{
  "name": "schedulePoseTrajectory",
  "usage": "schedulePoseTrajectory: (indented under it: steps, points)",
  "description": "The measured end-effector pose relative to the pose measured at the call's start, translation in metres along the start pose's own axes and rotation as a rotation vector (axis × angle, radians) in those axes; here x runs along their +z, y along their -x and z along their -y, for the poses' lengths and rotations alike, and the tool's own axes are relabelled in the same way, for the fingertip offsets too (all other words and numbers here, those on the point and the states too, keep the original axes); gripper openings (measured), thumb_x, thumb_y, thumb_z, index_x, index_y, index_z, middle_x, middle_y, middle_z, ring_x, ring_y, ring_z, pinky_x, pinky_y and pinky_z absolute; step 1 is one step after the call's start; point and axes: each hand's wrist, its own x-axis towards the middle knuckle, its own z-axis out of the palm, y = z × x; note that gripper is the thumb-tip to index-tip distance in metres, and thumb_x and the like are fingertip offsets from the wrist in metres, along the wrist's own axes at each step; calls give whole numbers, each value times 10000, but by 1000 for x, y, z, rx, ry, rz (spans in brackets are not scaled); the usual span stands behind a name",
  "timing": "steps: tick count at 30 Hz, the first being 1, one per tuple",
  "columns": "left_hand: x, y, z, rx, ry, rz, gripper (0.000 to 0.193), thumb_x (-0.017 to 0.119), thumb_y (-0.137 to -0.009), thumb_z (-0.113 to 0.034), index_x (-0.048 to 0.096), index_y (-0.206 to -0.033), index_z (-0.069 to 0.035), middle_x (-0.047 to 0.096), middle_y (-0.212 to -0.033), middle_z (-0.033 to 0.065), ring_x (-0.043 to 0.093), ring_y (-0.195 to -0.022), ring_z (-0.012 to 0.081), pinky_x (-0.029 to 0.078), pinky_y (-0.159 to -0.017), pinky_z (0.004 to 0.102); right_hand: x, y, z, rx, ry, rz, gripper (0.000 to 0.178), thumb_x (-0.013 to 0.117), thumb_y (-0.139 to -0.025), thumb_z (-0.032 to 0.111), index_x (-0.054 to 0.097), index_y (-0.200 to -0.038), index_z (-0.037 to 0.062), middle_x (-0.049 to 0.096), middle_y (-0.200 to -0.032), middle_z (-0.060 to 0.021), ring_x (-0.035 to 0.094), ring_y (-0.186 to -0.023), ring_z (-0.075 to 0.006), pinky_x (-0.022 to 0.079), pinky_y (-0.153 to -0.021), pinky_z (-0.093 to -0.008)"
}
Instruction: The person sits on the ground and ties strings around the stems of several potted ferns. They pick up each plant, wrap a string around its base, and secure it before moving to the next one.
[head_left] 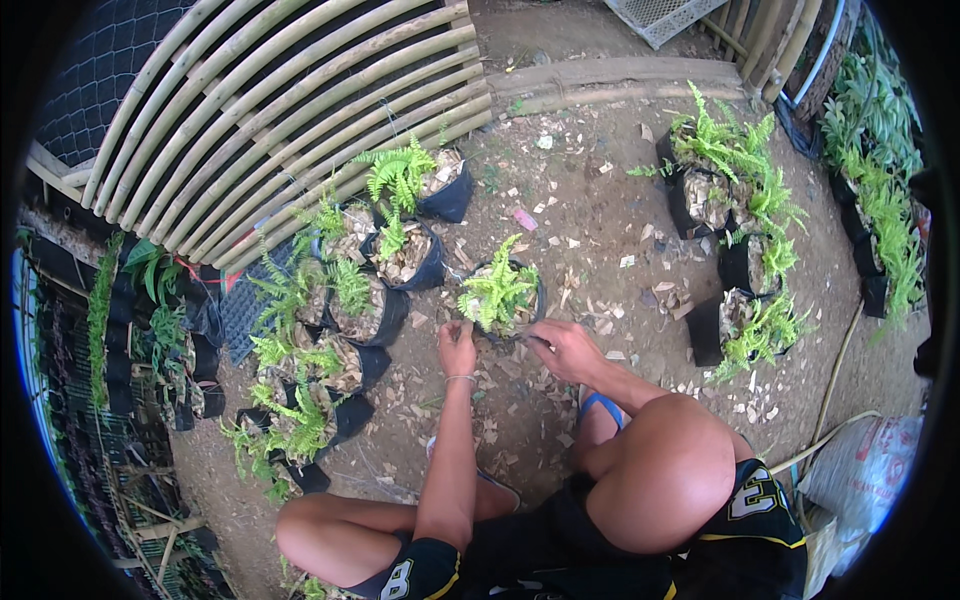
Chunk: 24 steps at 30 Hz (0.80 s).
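Note:
A small green fern (498, 292) grows in a black plastic grow bag (541, 300) on the ground in front of me. My left hand (457, 352) is closed at the bag's near left edge, its fingertips pinched together and partly hidden from view. On the near right side, my right hand (566, 352) has its thumb and fingers closed at the dark edge of the bag. The bag stands upright between the two hands, with fronds spreading over its rim. Wood chips show inside around the stems.
Several more bagged ferns (405, 255) stand in a cluster to the left, others (745, 250) in a row to the right. A bamboo slat panel (310, 115) lies at the far left. A white sack (865, 470) and hose (835, 385) are at the right. Dry chips litter the soil.

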Motion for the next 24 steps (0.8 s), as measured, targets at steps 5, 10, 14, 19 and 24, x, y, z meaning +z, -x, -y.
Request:
schedulePoseTrajectory:
  steps: [5,10,14,19,24]
  points:
    - [5,13,-5,-180,181,163,210,680,-995,-201,612,-1102,-34,669,-982,55,672,-912,154,559,-708,307,-8,-2,-1,-5,-1,-27,171,665,-907,12,714,-1071,10,720,-980,-196,706,-861,-394,585,-765,-446]
    - [9,22,-18,-167,285,160,245,678,-1031,-283,609,-1113,-63,671,-994,34,682,-902,141,558,-664,285,-34,-5,-12,-13,52,-62,156,658,-907,-8,725,-1046,8,726,-978,-184,716,-867,-366,586,-773,-429]
    - [6,26,-27,-173,312,192,282,698,-1020,-338,617,-1111,-83,672,-1016,17,686,-911,138,552,-674,285,-56,-8,-25,73,97,-162,134,665,-899,-16,742,-1006,10,741,-950,-162,726,-855,-329,582,-772,-421]
    - [14,38,-37,-272,310,329,239,727,-1001,-316,606,-1076,-125,671,-1060,19,699,-904,140,562,-694,281,-75,-19,-50,298,-1,-274,133,680,-898,-7,755,-1002,27,754,-901,-140,727,-809,-247,566,-738,-369]
    - [37,57,-30,-204,230,346,245,762,-967,-257,569,-961,-106,657,-966,23,705,-797,156,610,-686,309,-73,-32,-69,457,-155,-370,137,684,-926,21,749,-1046,13,763,-921,-135,719,-796,-200,557,-706,-335]
